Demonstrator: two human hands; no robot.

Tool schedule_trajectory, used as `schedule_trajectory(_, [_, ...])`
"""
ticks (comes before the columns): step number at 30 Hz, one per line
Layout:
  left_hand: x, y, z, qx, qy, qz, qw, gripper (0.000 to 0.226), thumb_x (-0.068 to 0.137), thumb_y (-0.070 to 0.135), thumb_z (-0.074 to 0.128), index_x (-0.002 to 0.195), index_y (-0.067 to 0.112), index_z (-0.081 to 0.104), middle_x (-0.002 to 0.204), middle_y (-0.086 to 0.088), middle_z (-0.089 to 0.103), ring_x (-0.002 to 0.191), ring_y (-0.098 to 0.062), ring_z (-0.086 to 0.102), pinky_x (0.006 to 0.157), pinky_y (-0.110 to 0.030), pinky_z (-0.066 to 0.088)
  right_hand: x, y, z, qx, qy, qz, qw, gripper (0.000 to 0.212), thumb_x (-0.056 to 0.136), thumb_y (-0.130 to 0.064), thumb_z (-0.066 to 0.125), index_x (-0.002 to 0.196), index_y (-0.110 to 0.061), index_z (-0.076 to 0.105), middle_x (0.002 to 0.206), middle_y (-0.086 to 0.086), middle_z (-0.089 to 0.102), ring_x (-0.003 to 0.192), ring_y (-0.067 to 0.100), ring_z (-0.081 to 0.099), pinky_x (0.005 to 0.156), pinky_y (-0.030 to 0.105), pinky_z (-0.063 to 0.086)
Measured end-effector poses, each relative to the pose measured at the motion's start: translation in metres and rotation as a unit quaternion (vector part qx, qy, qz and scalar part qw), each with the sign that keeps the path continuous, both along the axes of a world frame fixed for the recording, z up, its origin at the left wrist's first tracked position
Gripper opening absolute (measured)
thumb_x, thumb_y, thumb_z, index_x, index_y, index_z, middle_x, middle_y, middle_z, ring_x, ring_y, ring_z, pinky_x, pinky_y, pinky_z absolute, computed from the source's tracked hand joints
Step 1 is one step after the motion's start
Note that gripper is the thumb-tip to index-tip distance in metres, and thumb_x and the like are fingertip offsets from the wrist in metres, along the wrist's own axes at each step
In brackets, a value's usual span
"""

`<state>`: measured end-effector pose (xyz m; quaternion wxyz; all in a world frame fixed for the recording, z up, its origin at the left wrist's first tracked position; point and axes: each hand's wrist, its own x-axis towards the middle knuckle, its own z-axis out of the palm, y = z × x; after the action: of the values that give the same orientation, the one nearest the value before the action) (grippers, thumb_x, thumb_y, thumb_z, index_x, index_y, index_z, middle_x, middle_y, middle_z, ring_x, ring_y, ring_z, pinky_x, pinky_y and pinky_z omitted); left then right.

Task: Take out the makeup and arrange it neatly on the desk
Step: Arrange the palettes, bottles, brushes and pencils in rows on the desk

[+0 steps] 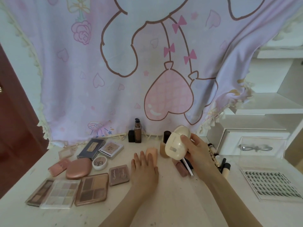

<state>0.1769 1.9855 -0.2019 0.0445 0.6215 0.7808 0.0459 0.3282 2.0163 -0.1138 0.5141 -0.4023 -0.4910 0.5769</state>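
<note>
A glossy cream plastic case (176, 143) is seen at centre right. A satin pink compact (78, 167) and clear-lidded palettes (59, 193) are seen at near left. Soft printed cloth (114, 71) is hung far behind.

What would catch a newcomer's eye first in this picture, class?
The big pink cartoon curtain behind the desk stands out first. Next, the right hand holds a cream oval case up above the desk, while palettes lie in rows at the left.
</note>
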Motion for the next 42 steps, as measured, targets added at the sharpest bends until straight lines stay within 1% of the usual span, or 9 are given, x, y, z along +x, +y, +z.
schedule_trajectory(5, [0.005, -0.01, 0.004, 0.002, -0.03, -0.003, 1.0, 0.054, 0.1, 0.035, 0.017, 0.148, 0.015, 0.002, 0.156, -0.015, -0.009, 0.142, -0.036, -0.01, 0.115, -0.044, -0.001, 0.005, -0.008, -0.005, 0.004, -0.018, 0.038, 0.999, 0.015, 0.093, -0.017, 0.054, 0.104, -0.015, 0.065, 0.089, 0.006, 0.068, 0.075, 0.016, 0.066, 0.063, 0.029, 0.054])
schedule_trajectory(8, [-0.003, -0.008, 0.027, 0.063, -0.135, -0.029, 0.988, 0.048, 0.101, 0.03, 0.019, 0.147, 0.018, 0.013, 0.156, -0.01, -0.005, 0.144, -0.027, -0.007, 0.115, -0.04, 0.003, 0.009, -0.012, -0.007, 0.005, -0.059, 0.086, 0.995, 0.023, 0.094, -0.028, 0.052, 0.113, -0.022, 0.064, 0.085, 0.014, 0.061, 0.06, 0.028, 0.054, 0.047, 0.031, 0.039])
schedule_trajectory(12, [-0.015, -0.011, 0.077, 0.181, -0.323, -0.173, 0.912, 0.038, 0.1, 0.024, 0.035, 0.137, 0.031, 0.033, 0.146, 0.008, 0.028, 0.136, -0.01, 0.021, 0.113, -0.031, 0.021, 0.009, -0.013, -0.01, -0.01, -0.096, 0.11, 0.989, 0.029, 0.093, -0.04, 0.048, 0.119, -0.03, 0.054, 0.081, 0.003, 0.062, 0.06, 0.027, 0.055, 0.045, 0.029, 0.033])
schedule_trajectory(20, [-0.013, -0.043, 0.114, 0.207, -0.211, -0.354, 0.888, 0.031, 0.096, 0.035, 0.042, 0.123, 0.024, 0.049, 0.12, 0.012, 0.05, 0.112, -0.003, 0.04, 0.093, -0.018, 0.035, 0.009, -0.018, 0.005, -0.147, 0.017, 0.258, 0.955, 0.044, 0.08, -0.051, 0.048, 0.093, -0.012, 0.061, 0.063, 0.012, 0.06, 0.036, 0.019, 0.051, 0.03, 0.017, 0.034])
schedule_trajectory(24, [-0.013, -0.047, 0.115, 0.226, -0.254, -0.309, 0.888, 0.013, 0.095, 0.021, 0.047, 0.107, 0.024, 0.049, 0.101, 0.011, 0.048, 0.093, 0.0, 0.043, 0.081, -0.01, 0.034, 0.008, -0.021, 0.016, -0.235, 0.058, 0.273, 0.931, 0.031, 0.085, -0.036, 0.054, 0.098, -0.008, 0.06, 0.066, 0.017, 0.063, 0.037, 0.017, 0.053, 0.028, 0.017, 0.037])
schedule_trajectory(29, [-0.013, -0.05, 0.108, 0.24, -0.282, -0.272, 0.888, 0.028, 0.096, 0.013, 0.044, 0.092, 0.04, 0.036, 0.09, 0.014, 0.045, 0.083, 0.011, 0.045, 0.072, -0.005, 0.034, 0.001, -0.028, 0.02, -0.252, 0.046, 0.265, 0.93, 0.038, 0.081, -0.034, 0.061, 0.105, -0.006, 0.055, 0.07, 0.021, 0.062, 0.039, 0.017, 0.05, 0.027, 0.016, 0.033])
schedule_trajectory(36, [-0.016, -0.049, 0.111, 0.24, -0.294, -0.235, 0.895, 0.01, 0.098, 0.021, 0.036, 0.096, 0.031, 0.037, 0.093, 0.013, 0.043, 0.082, 0.011, 0.044, 0.07, -0.005, 0.035, -0.011, -0.04, 0.017, -0.185, 0.036, 0.219, 0.957, 0.033, 0.098, -0.032, 0.044, 0.108, -0.003, 0.055, 0.072, 0.016, 0.064, 0.043, 0.017, 0.049, 0.032, 0.018, 0.03])
schedule_trajectory(39, [-0.016, -0.049, 0.108, 0.224, -0.288, -0.187, 0.912, 0.016, 0.098, 0.032, 0.032, 0.082, 0.031, 0.037, 0.08, 0.012, 0.045, 0.069, 0.001, 0.045, 0.061, -0.008, 0.035, -0.017, -0.047, 0.017, -0.017, -0.146, 0.133, 0.98, 0.025, 0.095, -0.03, 0.05, 0.107, -0.011, 0.06, 0.085, 0.001, 0.062, 0.069, 0.016, 0.056, 0.046, 0.016, 0.039])
schedule_trajectory(42, [-0.014, -0.045, 0.107, 0.184, -0.324, -0.069, 0.926, 0.028, 0.097, 0.04, 0.032, 0.074, 0.025, 0.036, 0.067, 0.008, 0.045, 0.061, -0.008, 0.045, 0.051, -0.014, 0.033, -0.02, -0.05, 0.01, 0.21, -0.306, 0.02, 0.928, 0.011, 0.09, -0.032, 0.057, 0.098, -0.025, 0.06, 0.087, -0.018, 0.059, 0.083, 0.004, 0.056, 0.064, 0.006, 0.04])
